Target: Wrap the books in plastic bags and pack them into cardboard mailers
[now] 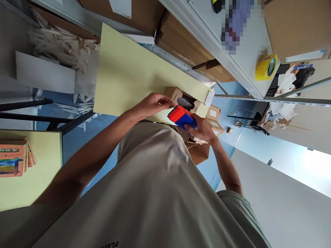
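My right hand (200, 128) is wrapped round a red-and-blue tape dispenser (184, 117) with a dark toothed edge on its red end. Just left of it, my left hand (157, 104) has its fingers curled together at the near left side of a small brown carton (172, 93). Whatever is between those fingertips, if anything, is too small to make out. The carton stands on a pale yellow tabletop (124, 72), with a dark opening that shows a grey rounded shape inside. The dispenser is held in front of the carton, over the table's near edge.
Brown cartons (181, 41) stand behind the table under a grey shelf (240, 69) that carries a yellow tape roll (266, 67). Open cartons (199, 153) sit low on the right. At left are a heap of white packing scraps (69, 48) and another table with stacked books (12, 158).
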`<state>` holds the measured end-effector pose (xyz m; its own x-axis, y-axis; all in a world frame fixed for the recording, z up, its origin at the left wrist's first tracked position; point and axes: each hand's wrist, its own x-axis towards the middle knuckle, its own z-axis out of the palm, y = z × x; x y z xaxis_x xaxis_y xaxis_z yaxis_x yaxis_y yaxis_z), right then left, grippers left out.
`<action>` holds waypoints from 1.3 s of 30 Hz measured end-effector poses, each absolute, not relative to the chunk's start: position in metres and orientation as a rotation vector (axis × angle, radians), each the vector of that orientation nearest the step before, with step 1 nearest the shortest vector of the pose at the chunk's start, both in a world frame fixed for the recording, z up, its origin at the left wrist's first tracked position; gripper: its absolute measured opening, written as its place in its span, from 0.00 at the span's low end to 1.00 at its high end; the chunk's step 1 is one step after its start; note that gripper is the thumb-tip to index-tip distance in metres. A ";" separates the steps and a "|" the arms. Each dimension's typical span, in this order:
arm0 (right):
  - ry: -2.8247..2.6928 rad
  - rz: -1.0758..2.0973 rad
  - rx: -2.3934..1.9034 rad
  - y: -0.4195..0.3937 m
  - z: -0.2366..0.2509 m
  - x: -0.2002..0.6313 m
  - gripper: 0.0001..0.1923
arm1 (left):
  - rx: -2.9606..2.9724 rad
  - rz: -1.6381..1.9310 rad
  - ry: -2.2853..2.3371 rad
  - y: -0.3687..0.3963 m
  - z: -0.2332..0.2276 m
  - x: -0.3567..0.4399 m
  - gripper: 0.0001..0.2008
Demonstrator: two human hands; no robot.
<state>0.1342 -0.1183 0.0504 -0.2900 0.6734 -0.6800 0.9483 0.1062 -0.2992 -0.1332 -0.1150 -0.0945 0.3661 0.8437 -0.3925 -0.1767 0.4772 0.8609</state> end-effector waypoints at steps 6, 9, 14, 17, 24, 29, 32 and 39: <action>1.830 -0.870 1.532 -0.090 0.051 0.111 0.31 | 0.495 0.782 1.033 -0.127 -0.133 -0.098 0.18; 1.796 -0.839 1.451 -0.074 0.062 0.107 0.29 | 0.479 0.801 1.042 -0.130 -0.136 -0.095 0.16; 1.731 -0.714 1.436 -0.043 0.092 0.115 0.30 | 0.458 0.911 1.151 -0.109 -0.146 -0.104 0.18; 1.704 -0.604 1.440 -0.027 0.101 0.116 0.31 | 0.440 0.950 1.229 -0.090 -0.163 -0.105 0.18; 1.634 -0.524 1.417 -0.012 0.085 0.095 0.31 | 0.384 0.901 1.211 -0.072 -0.203 -0.083 0.15; 1.616 -0.512 1.390 -0.012 0.072 0.091 0.33 | 0.313 0.818 1.212 -0.073 -0.222 -0.077 0.14; 1.607 -0.482 1.392 -0.011 0.067 0.091 0.35 | 0.296 0.773 1.200 -0.070 -0.229 -0.071 0.14; 1.594 -0.481 1.419 -0.010 0.061 0.088 0.37 | 0.339 0.756 1.156 -0.073 -0.231 -0.056 0.16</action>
<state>0.0882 -0.0105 0.0612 0.0852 0.5664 -0.8197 0.9254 0.2599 0.2757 -0.0562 -0.0726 -0.2312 0.1960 0.6906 -0.6961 -0.3608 0.7109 0.6037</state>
